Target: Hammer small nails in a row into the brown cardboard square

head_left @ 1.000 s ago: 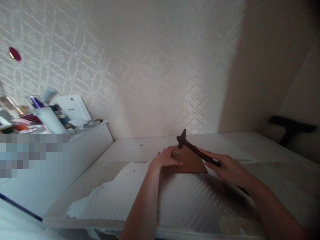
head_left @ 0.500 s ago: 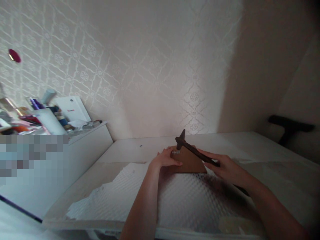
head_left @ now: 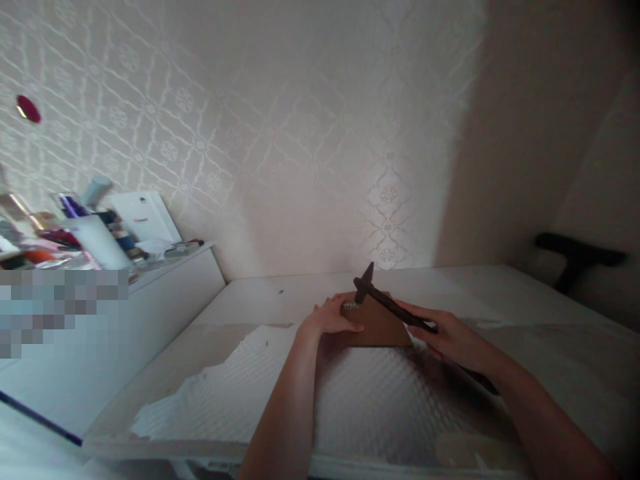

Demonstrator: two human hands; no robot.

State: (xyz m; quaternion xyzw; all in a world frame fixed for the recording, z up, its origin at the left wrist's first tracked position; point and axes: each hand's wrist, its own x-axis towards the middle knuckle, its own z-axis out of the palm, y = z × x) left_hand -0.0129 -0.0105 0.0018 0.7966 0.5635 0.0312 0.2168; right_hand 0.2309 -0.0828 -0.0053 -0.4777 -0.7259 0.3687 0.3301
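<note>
A dark hammer (head_left: pixel 397 309) is gripped by its handle in my right hand (head_left: pixel 454 337), fingers wrapped round it. Its head hangs over the upper left part of a brown board (head_left: pixel 384 328). Along that part of the board runs a row of small, pale upright pieces (head_left: pixel 350 306) that look like nails. My left hand (head_left: pixel 327 319) holds the board's left side, with the thumb across its face and the fingers at the far edge beside the row. Whether the fingertips also pinch a nail is hidden. The board rests on a white quilted-looking sheet (head_left: pixel 240 380).
A pale table (head_left: pixel 500 293) lies under the sheet, against a patterned wall. On the left, a white cabinet (head_left: pixel 165 320) carries bottles and a white box (head_left: pixel 145 217). A small dark bit (head_left: pixel 281 291) lies behind the board. A black T-shaped object (head_left: pixel 575 257) stands at right.
The hammer's head has dropped slightly and shifted a little right, closer to the row on the board. My left hand and the board stay almost in place.
</note>
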